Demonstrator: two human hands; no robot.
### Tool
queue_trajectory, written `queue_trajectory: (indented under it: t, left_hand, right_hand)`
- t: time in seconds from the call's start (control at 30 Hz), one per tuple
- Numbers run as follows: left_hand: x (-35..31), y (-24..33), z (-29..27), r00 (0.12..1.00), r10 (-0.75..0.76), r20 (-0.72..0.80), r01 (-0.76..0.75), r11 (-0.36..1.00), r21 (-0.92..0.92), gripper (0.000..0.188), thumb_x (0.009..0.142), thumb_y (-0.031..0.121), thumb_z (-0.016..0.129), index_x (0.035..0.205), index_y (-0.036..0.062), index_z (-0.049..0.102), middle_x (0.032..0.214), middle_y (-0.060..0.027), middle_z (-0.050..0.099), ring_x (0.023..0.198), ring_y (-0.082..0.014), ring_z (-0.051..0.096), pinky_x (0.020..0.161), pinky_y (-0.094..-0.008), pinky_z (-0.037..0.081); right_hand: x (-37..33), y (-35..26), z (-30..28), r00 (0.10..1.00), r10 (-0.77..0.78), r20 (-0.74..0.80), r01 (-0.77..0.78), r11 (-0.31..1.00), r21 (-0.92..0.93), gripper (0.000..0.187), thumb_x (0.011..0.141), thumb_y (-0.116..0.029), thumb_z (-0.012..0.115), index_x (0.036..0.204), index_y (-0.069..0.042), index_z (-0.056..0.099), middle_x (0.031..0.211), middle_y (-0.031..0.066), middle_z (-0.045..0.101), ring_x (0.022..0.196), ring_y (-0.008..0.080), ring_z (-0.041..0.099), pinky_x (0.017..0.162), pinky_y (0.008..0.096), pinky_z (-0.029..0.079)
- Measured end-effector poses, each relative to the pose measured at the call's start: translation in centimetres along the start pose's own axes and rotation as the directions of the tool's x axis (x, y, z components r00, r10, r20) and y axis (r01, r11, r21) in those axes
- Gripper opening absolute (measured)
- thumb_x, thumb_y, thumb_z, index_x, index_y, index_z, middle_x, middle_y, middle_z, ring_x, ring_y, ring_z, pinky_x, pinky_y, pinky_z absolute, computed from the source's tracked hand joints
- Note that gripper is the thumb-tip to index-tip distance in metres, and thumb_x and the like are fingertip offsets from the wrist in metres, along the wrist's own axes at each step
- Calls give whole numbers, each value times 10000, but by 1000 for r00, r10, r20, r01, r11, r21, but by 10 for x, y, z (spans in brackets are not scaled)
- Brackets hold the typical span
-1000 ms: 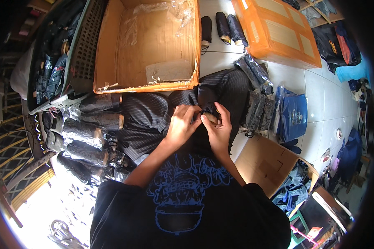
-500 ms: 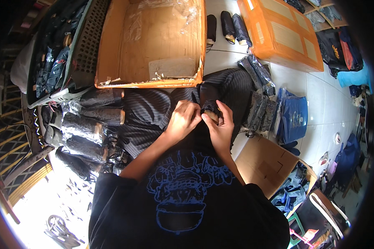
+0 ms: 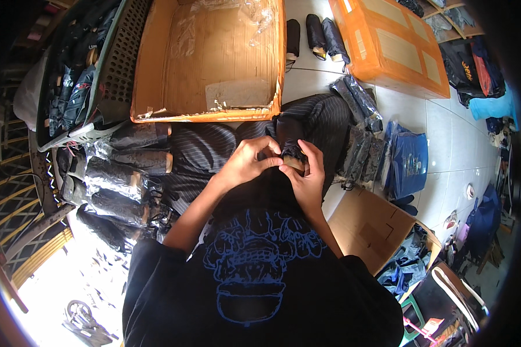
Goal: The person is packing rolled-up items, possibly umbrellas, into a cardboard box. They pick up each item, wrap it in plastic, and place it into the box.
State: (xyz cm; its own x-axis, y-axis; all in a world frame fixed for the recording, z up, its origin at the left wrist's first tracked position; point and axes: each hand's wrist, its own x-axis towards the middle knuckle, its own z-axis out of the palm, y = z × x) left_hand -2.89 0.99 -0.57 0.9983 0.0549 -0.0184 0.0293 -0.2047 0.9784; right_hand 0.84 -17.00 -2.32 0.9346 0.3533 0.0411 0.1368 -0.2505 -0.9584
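I sit on the floor with both hands over my lap. My right hand [image 3: 307, 176] grips a dark folded umbrella [image 3: 291, 139] near its wooden handle end. My left hand [image 3: 250, 161] pinches the same end with thumb and fingers. The umbrella points away from me, toward an open cardboard box [image 3: 150, 87] just beyond my knees. My striped trousers [image 3: 205, 147] lie under the hands.
Wrapped folded umbrellas [image 3: 116, 179] are piled at my left, beside a grey plastic crate [image 3: 107, 63] of more. Three dark umbrellas [image 3: 315, 32] lie on the tiled floor by a closed orange box [image 3: 393, 46]. Bagged umbrellas [image 3: 359, 110], blue sleeves [image 3: 408, 162] and a brown carton [image 3: 370, 225] sit at my right.
Both hands stay on the umbrella's handle end; my left fingers have shifted slightly over it. The view has tilted a little.
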Motion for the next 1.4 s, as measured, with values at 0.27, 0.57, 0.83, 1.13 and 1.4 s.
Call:
queue_trajectory:
  t: [0.27, 0.57, 0.83, 1.13, 1.4]
  left_hand:
    - [4, 12, -6, 997, 34, 64, -50, 959, 280, 212, 741, 71, 737, 879, 4, 590, 807, -124, 651, 775, -274, 660, 672, -378, 516]
    - [1, 0, -1, 911, 412, -22, -333, 764, 553, 189, 766, 102, 700, 882, 24, 573, 777, -144, 596, 801, -345, 614, 740, -434, 499]
    - [-10, -2, 14, 967, -7, -256, 61, 977, 206, 111, 837, 46, 631, 902, -8, 558, 816, -150, 640, 743, -323, 649, 672, -359, 521]
    - [-15, -13, 14, 980, 4, -198, 25, 990, 142, 159, 859, 88, 654, 930, -6, 547, 818, -141, 633, 731, -254, 647, 656, -350, 504]
    - [-2, -10, -22, 981, -93, 169, 100, 995, -32, 96, 853, 32, 680, 908, -3, 610, 864, -74, 682, 754, -117, 644, 626, -272, 507]
  right_hand:
    - [1, -10, 1, 999, -42, 34, 46, 989, -142, 690, 643, -137, 866, 1256, -37, 564, 1218, 162, 527, 1109, 293, 560, 932, 364, 465]
    - [6, -18, -4, 962, -194, 195, 255, 892, -372, 666, 695, -195, 828, 1298, -125, 556, 1313, 188, 429, 1154, 364, 475, 932, 409, 436]
    - [16, -9, -11, 934, -200, 296, 299, 891, -341, 515, 690, -10, 734, 1175, -115, 594, 1254, 190, 448, 1120, 393, 491, 901, 448, 469]
    - [14, -15, -11, 925, -188, 331, 322, 850, -417, 528, 679, 10, 690, 1176, -147, 608, 1260, 153, 471, 1101, 376, 493, 880, 440, 478]
    - [11, -10, -12, 918, -186, 351, 321, 866, -382, 464, 709, 1, 664, 1160, -100, 620, 1274, 142, 491, 1103, 370, 492, 918, 438, 456]
